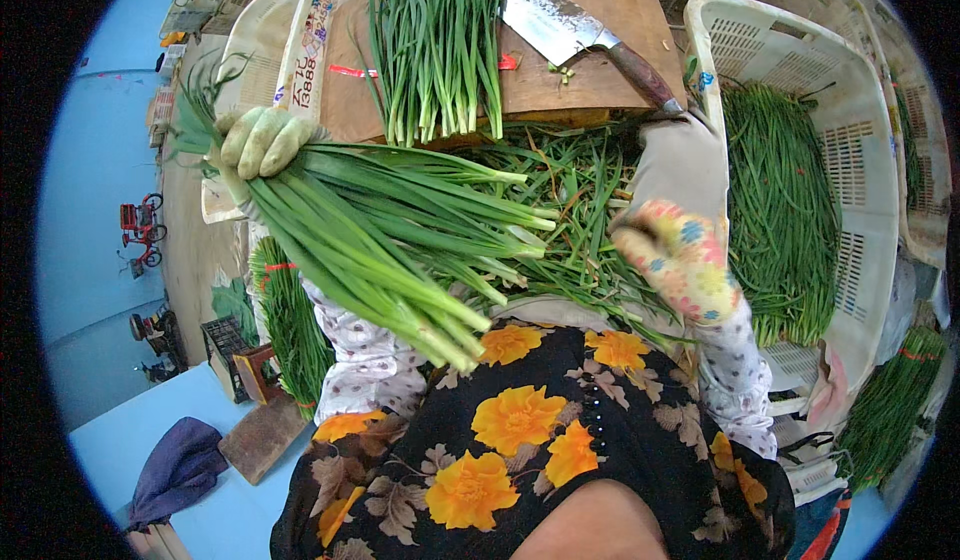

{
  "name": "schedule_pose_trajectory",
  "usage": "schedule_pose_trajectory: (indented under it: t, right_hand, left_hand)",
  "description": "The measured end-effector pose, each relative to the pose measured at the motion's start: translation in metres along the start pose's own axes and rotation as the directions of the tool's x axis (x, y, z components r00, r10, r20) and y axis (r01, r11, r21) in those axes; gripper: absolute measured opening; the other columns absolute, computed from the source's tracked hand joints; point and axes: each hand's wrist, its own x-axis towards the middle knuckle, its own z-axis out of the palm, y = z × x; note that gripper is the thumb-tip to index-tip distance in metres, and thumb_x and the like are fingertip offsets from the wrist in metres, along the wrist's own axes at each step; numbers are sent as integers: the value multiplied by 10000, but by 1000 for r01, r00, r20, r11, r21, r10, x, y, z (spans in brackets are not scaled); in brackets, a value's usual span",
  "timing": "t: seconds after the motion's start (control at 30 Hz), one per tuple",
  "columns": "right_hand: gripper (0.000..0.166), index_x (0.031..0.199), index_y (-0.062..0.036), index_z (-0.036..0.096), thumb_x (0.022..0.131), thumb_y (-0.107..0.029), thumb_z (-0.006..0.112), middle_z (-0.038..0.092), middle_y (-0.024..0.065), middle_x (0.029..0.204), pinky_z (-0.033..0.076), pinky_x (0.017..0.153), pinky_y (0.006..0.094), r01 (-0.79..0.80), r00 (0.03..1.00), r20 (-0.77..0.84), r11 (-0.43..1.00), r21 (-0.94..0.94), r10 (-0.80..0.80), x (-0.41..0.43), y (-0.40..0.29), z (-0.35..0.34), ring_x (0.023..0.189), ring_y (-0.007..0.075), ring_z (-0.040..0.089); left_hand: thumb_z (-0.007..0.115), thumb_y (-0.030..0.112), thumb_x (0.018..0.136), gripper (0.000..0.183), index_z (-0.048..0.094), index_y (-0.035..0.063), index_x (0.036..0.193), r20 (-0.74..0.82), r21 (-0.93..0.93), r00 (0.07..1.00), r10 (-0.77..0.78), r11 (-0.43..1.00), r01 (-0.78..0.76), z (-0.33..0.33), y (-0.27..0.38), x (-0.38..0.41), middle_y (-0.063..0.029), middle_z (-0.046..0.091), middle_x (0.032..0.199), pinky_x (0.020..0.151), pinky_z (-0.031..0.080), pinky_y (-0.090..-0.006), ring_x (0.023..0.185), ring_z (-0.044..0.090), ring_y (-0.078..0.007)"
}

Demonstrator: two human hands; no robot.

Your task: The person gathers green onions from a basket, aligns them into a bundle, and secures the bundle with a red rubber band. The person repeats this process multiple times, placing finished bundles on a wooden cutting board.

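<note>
My gloved left hand [262, 142] is closed round the leafy end of a loose bunch of garlic chives [375, 215], whose pale stem ends fan out to the right over my lap. Opposite, my right hand [679, 260], in a flower-patterned glove, is blurred beside the pile of loose leaves [570, 200]; its fingers are too unclear to read. On the wooden board [615, 4] lies another bunch of chives [442, 42], stem ends towards me, over a red strip [351, 71]. A cleaver [559, 23] rests to its right, handle pointing at my right side.
A white plastic crate [862, 140] holding many chives stands at right. Another pale crate [255, 57] is behind my left hand. Tied chives stand at left [289, 320] and lower right [892, 410]. A small wooden stool [262, 440] sits at lower left.
</note>
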Motion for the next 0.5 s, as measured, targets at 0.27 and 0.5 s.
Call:
schedule_pose_trajectory:
  t: [0.27,0.5]
  right_hand:
    - [984,1335,39,310,571,-341,801,461,211,1265,348,997,344,11,998,56,993,120,-18,57,-37,14,1184,270,443]
    - [450,1114,-2,534,701,-91,687,608,106,956,520,731,374,-114,991,134,408,906,-21,69,-10,44,789,238,618]
  left_hand:
    - [567,210,869,241,549,27,1023,-722,634,688,68,463,619,56,-144,61,-35,575,845,618,437,-274,695,535,-129]
    - [701,280,768,500,528,-24,1124,-777,406,564,-281,461,789,45,-159,94,-90,627,863,589,516,-267,677,614,-157]
